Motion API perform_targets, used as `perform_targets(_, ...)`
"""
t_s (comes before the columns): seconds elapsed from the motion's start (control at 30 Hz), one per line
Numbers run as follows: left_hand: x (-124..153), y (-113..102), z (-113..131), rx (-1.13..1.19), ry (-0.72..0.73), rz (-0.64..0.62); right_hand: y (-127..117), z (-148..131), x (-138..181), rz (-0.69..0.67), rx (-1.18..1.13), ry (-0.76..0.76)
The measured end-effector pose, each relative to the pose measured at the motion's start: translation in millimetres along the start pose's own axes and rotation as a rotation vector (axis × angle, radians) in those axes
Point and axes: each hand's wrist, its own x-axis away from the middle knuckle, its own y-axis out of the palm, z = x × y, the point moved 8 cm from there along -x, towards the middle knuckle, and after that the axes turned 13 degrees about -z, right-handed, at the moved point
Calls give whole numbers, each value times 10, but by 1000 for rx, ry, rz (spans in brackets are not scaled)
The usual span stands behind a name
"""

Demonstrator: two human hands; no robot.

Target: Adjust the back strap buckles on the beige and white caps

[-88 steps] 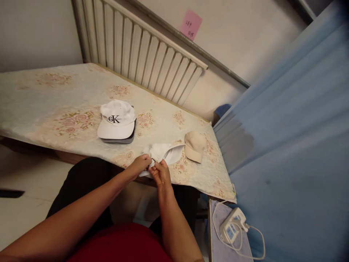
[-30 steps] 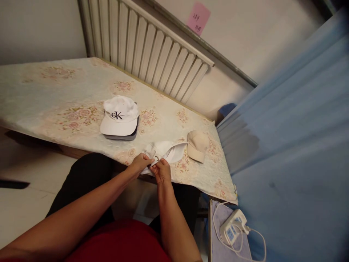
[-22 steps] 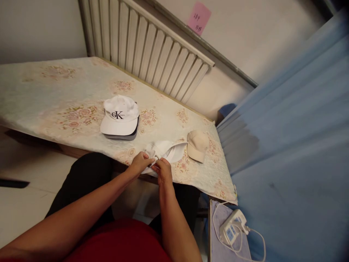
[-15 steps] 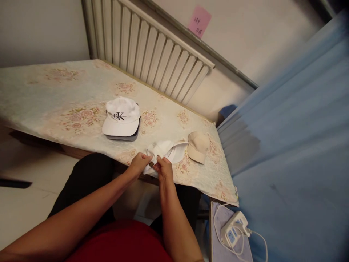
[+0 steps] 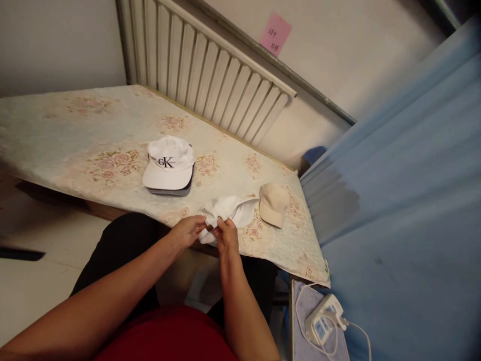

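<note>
A white cap (image 5: 230,211) lies at the near edge of the table (image 5: 75,135) with its back toward me. My left hand (image 5: 188,231) and my right hand (image 5: 227,236) meet at the cap's back, each pinching the strap there with closed fingers. A beige cap (image 5: 273,203) rests just right of it. Farther back on the left, a white cap with a black logo (image 5: 168,162) sits stacked on a dark cap (image 5: 171,191).
The table has a pale floral cloth. A white radiator (image 5: 210,70) runs along the wall behind it, below a pink note (image 5: 275,34). A blue curtain (image 5: 406,190) hangs at the right. A white power strip with cable (image 5: 325,323) lies at lower right.
Both hands stay pinched on the back of the white cap, with only small finger shifts. The view has drifted slightly.
</note>
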Motion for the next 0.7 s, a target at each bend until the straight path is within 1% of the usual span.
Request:
perform_targets(0.13, 12, -53, 58, 46, 120, 42, 14, 72, -15, -3, -41, 30)
perform_targets(0.27, 55, -68, 105, 42, 204, 38, 6, 110, -26, 4, -53, 49)
perform_targets(0.33, 76, -46, 99, 10, 199, 11, 18, 104, -34, -13, -60, 36)
perform_targets(0.43, 98, 34, 94, -62, 180, -87, 59, 90, -41, -50, -59, 22)
perform_targets(0.53, 103, 98, 94, -95, 172, -168, 64, 84, -36, -35, -46, 29)
perform_targets(0.6, 96, 102, 88, -91, 168, -177, 48, 90, -31, -7, -31, 47)
perform_targets(0.7, 97, 73, 103, -62, 210, -138, 30, 107, -28, 15, -17, 68)
